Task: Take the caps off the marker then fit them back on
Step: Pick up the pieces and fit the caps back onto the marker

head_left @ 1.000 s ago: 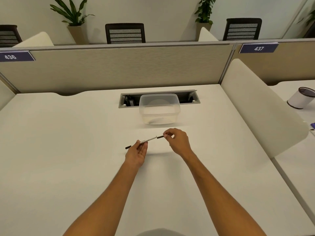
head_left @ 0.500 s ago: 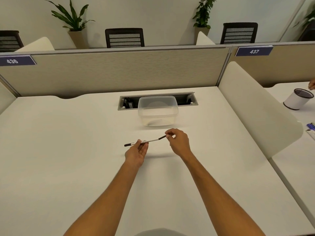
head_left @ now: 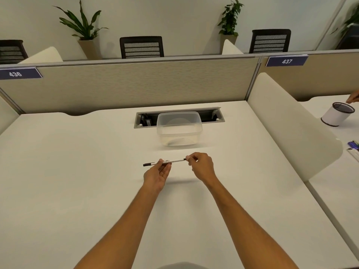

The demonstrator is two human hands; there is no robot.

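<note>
A thin white marker [head_left: 174, 161] with a black cap at each end is held nearly level above the white desk [head_left: 77, 171]. My left hand [head_left: 157, 174] pinches the barrel near its middle from below. The left black cap [head_left: 148, 164] sticks out free past that hand. My right hand [head_left: 201, 166] pinches the right end, its fingertips closed over the right black cap [head_left: 185, 159], which is mostly hidden.
A clear plastic tub [head_left: 179, 128] stands just beyond the hands, in front of the cable slot [head_left: 211, 115]. A cream divider [head_left: 291, 123] bounds the desk on the right. Beyond it stand a white cup [head_left: 337, 114] and another person's hand [head_left: 354, 98].
The marker has tipped from slanted to nearly level, and both hands have shifted slightly with it. My head has tilted, so the view has moved a little.
</note>
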